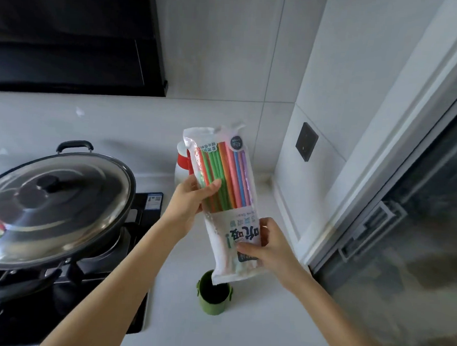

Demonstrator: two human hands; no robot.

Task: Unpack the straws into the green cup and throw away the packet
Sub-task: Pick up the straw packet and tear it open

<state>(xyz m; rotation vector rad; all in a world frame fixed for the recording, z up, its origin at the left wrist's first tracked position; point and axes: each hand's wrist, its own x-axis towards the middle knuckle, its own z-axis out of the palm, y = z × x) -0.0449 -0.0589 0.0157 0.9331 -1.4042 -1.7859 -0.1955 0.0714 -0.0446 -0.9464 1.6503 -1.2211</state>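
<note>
Head view: a long white-and-clear plastic packet [222,199] of coloured plastic straws [223,178] is held upside down, tilted, above the white kitchen surface [241,319]. The left hand [191,202] takes the packet at mid-length, its grip clamped on the packet with the thumb across the front over the green and orange straws and the fingers behind. The right hand [268,246] takes the printed lower part, its grip likewise clamped on the packet, fingers spread over the label near the bottom edge. The straws, in red, green, orange, pink, blue and purple, all lie inside the packet, showing through its clear window. Directly beneath the packet's lower end stands the small green cylindrical cup [214,295], upright on the surface; the packet's bottom corner overlaps the cup's rim in this view, and whether they touch cannot be told. Behind the packet a white bottle with a red cap [183,162] stands against the tiled wall. To the left, a dark wok under a glass-and-steel lid [53,203] rests on a black gas hob [140,221]. At right runs a dark sliding window in a metal frame [405,208].
</note>
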